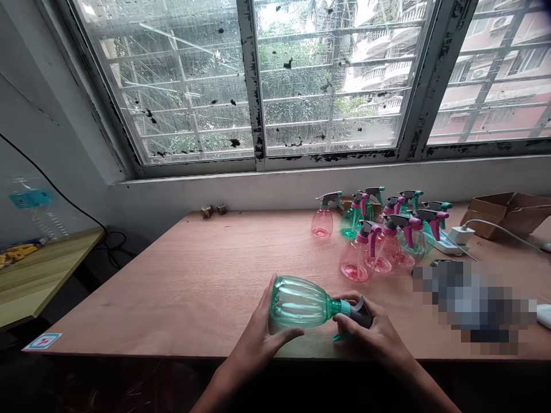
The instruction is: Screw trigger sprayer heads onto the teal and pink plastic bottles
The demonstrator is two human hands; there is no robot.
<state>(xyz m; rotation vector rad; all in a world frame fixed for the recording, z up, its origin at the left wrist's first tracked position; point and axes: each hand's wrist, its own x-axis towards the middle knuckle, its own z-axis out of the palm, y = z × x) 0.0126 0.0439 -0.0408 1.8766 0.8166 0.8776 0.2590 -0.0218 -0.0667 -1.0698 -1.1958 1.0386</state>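
A green, see-through spray bottle lies on its side in the air above the table's front edge, its base to the left and its dark trigger head to the right. My left hand cups the base end, with the thumb along the lower side. Around the dark spray head and the teal collar close the fingers of my right hand. A teal trigger tip shows below that hand. Behind, a group of pink and green spray bottles stands upright, the nearest being a pink bottle.
A wooden table runs below a barred window. At the right are an open cardboard box, a white charger on a power strip and a blurred patch. Two small brown blocks sit at the back left. A lower shelf stands left.
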